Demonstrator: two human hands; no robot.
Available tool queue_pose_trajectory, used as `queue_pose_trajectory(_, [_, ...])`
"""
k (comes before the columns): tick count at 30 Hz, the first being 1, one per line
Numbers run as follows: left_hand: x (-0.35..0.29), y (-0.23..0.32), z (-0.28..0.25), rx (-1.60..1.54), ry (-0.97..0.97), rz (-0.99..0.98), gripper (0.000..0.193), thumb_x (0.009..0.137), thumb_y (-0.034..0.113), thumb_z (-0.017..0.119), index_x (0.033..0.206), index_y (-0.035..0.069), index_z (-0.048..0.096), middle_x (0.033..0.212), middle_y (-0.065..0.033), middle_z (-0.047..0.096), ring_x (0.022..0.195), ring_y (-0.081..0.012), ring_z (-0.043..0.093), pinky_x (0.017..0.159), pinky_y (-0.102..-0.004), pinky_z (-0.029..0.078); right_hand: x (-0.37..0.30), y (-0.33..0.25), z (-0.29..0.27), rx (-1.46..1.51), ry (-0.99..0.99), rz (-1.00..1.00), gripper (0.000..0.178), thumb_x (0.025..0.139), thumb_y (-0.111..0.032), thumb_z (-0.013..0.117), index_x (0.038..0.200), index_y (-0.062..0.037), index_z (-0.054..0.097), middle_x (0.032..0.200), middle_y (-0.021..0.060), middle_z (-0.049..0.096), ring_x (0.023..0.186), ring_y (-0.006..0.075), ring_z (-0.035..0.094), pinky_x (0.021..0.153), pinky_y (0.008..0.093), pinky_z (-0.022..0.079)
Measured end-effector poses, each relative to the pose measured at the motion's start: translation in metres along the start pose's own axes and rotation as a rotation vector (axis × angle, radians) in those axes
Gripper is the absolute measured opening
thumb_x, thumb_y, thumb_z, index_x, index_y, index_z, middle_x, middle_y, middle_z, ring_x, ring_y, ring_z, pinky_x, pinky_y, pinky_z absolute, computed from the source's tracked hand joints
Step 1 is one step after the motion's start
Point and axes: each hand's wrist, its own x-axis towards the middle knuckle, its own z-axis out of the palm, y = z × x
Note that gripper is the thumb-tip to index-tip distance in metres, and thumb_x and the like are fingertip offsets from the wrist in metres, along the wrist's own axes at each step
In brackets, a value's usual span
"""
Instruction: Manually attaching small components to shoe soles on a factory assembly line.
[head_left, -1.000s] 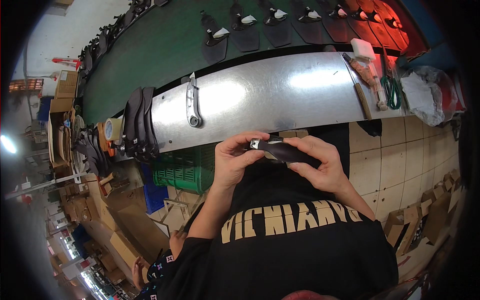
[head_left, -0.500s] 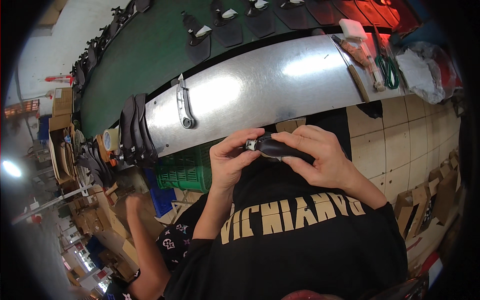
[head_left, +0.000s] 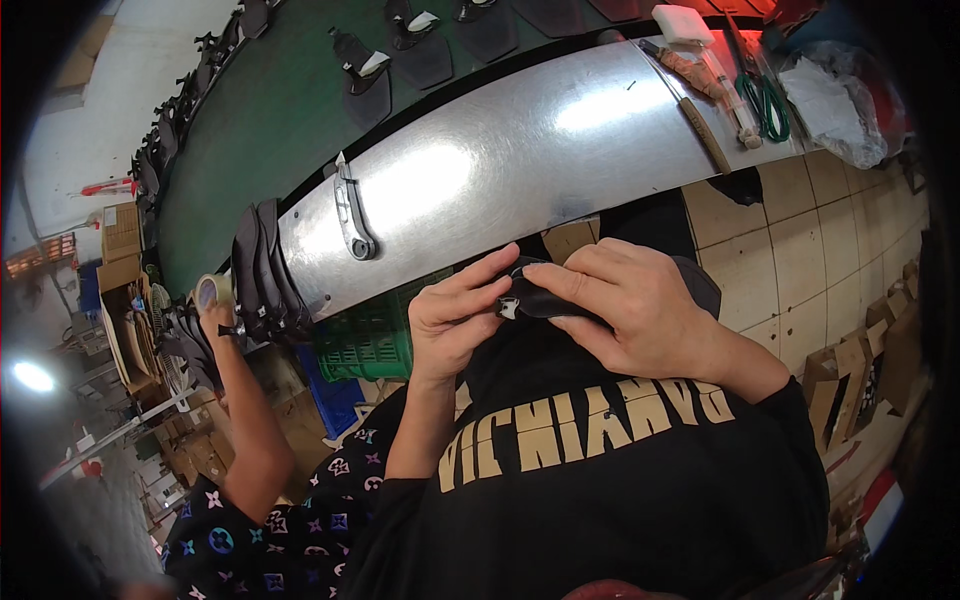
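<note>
dark sole-like piece (head_left: 548,304), between your shirt (head_left: 590,510) and the tabletop (head_left: 500,190) | right hand (head_left: 635,300) grips it; left hand (head_left: 452,320) at pale tip (head_left: 509,308), hold unclear | step: likely working tip; next calls for steady right grip | metal tool (head_left: 352,212) ahead-left; co-worker's hand (head_left: 212,319) at tape roll (head_left: 222,291), clear of yours

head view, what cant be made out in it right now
All in the head view:
1) Curved, dark, sole-shaped piece: its middle is hidden by the right hand.
2) Green plastic crate: partly hidden by the shiny metal worktop and the left hand.
3) Flat black pieces on the dark green surface: the topmost are cut off by the upper edge.
4) Co-worker's bare hand at the yellowish tape roll: too small to tell its grip.
</note>
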Motion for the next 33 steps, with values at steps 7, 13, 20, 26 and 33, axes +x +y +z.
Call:
queue_pose_trajectory(7, [0.002,0.009,0.010,0.115,0.042,-0.012,0.044,0.070,-0.016,0.058,0.111,-0.003,0.070,0.130,-0.0274,0.058,0.116,-0.0273,0.061,0.094,-0.0309,0.048,0.001,-0.001,0.004,0.021,0.026,0.009,0.044,0.074,-0.009,0.074,0.117,-0.0026,0.063,0.085,0.0090,0.059,0.074,0.0261,0.060,0.066,0.0349,0.049])
queue_pose_trajectory(13, [0.002,0.008,0.024,0.088,0.218,-0.192,0.044,0.081,-0.013,0.053,0.120,-0.001,0.065,0.135,-0.0193,0.056,0.118,-0.0235,0.059,0.093,-0.0305,0.050,0.003,0.012,0.012,0.091,0.052,0.076,0.041,0.078,-0.011,0.070,0.117,-0.0040,0.059,0.085,0.0111,0.061,0.076,0.0277,0.062,0.068,0.0371,0.050])
queue_pose_trajectory(20, [0.005,0.011,0.025,-0.044,0.223,-0.387,0.045,0.089,-0.009,0.044,0.129,0.002,0.060,0.137,-0.0127,0.055,0.109,-0.0166,0.062,0.078,-0.0268,0.059,-0.002,0.020,0.023,0.234,0.031,0.163,0.018,0.079,-0.009,0.068,0.097,-0.0082,0.066,0.081,0.0084,0.062,0.071,0.0279,0.062,0.065,0.0380,0.049])
queue_pose_trajectory(26, [0.007,0.016,0.030,-0.022,0.270,-0.391,0.045,0.087,-0.010,0.047,0.128,0.002,0.060,0.134,-0.0124,0.057,0.106,-0.0149,0.062,0.078,-0.0256,0.058,-0.001,0.017,0.023,0.064,0.015,0.090,0.020,0.075,-0.006,0.072,0.094,-0.0076,0.069,0.086,0.0089,0.063,0.080,0.0272,0.063,0.069,0.0357,0.050])
queue_pose_trajectory(33, [0.006,0.015,0.022,-0.027,0.280,-0.415,0.041,0.081,-0.010,0.058,0.121,0.000,0.065,0.122,-0.0118,0.066,0.093,-0.0117,0.066,0.069,-0.0213,0.056,0.004,0.023,0.017,0.109,-0.124,0.021,0.026,0.070,-0.013,0.079,0.095,-0.0123,0.070,0.094,0.0094,0.061,0.086,0.0286,0.062,0.072,0.0375,0.050])
